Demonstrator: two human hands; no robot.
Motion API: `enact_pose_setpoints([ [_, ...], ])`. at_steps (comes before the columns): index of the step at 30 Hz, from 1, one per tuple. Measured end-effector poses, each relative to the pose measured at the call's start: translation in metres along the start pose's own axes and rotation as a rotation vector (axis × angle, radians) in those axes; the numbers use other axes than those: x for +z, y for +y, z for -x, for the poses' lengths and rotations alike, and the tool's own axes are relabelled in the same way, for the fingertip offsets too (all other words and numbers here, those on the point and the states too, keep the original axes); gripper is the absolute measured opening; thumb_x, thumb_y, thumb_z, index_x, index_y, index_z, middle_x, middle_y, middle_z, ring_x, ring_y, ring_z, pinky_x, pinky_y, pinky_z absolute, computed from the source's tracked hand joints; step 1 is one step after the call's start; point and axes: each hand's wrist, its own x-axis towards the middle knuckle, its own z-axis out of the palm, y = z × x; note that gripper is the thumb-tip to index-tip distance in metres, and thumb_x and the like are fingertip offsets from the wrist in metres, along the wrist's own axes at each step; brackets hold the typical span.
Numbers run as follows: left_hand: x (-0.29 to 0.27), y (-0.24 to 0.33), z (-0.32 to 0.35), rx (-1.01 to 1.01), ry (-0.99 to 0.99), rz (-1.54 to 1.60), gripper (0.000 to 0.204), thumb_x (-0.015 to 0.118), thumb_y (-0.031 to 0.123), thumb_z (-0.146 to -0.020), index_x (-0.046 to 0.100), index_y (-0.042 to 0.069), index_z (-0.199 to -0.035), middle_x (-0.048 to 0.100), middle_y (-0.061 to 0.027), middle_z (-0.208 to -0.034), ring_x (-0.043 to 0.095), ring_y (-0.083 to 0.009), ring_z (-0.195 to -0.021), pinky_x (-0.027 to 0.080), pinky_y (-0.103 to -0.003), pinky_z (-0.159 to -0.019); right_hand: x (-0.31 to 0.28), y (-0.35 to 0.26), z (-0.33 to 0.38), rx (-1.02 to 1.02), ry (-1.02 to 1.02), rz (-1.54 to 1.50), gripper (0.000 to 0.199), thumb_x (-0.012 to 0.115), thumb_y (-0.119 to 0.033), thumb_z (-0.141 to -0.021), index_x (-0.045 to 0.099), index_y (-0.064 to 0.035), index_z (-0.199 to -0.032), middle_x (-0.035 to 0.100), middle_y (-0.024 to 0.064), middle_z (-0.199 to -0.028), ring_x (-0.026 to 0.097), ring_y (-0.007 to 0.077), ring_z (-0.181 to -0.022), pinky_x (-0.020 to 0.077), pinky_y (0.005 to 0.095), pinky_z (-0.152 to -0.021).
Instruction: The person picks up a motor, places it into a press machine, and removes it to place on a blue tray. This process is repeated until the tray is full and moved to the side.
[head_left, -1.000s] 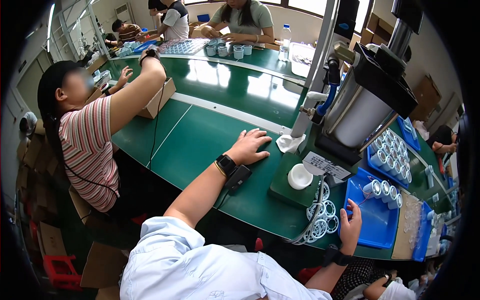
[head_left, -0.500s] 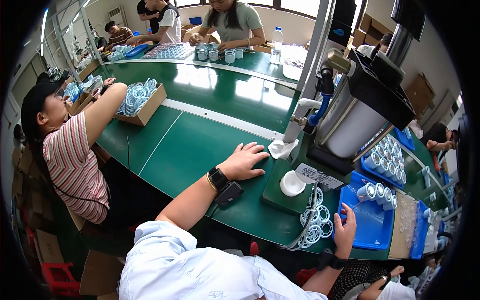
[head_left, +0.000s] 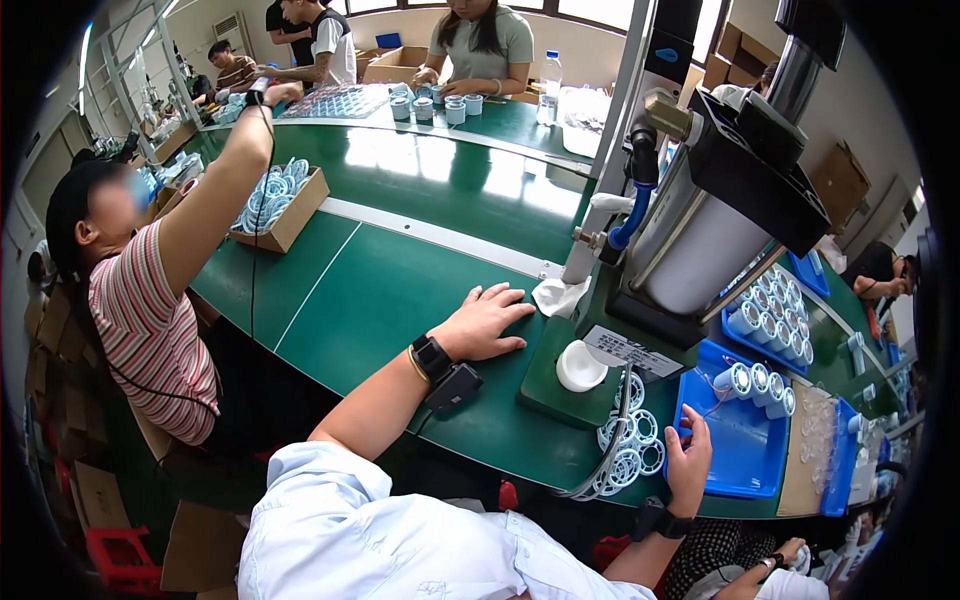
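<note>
L hand [head_left: 487, 324] flat on table [head_left: 400, 300]; R hand [head_left: 690, 462] at blue tray [head_left: 745, 460].

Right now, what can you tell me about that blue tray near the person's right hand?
The blue tray is shallow, looks like plastic, and lies flat on the green table beside the press machine. A few short white cylinders lie on their sides at its far end; the rest is bare. The right hand rests at its near left edge, next to a heap of white rings.
</note>
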Motion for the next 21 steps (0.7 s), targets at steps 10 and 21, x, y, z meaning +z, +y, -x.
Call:
enact_pose_setpoints([
  [10, -0.006, 0.010, 0.006, -0.012, -0.005, -0.005, 0.058, 0.069, 0.034, -0.086, 0.050, 0.017, -0.138, 0.040, -0.0143, -0.148, 0.030, -0.0352, -0.141, 0.023, -0.053, -0.114, 0.003, 0.011, 0.001, -0.097, 0.058, -0.013, 0.043, 0.068, -0.011, -0.085, 0.058, -0.0035, -0.127, 0.062, 0.0095, -0.105, 0.052, 0.0141, -0.071, 0.0466, 0.0265, -0.068],
  [21, -0.012, 0.016, 0.016, 0.000, 0.020, -0.059, 0.059, 0.067, 0.037, -0.087, 0.049, 0.016, -0.138, 0.039, -0.0139, -0.148, 0.029, -0.0351, -0.141, 0.023, -0.058, -0.113, 0.001, 0.010, 0.007, -0.111, 0.058, -0.044, 0.041, 0.066, -0.013, -0.087, 0.058, -0.0040, -0.127, 0.062, 0.0119, -0.106, 0.056, 0.0189, -0.083, 0.0478, 0.0294, -0.073],
])
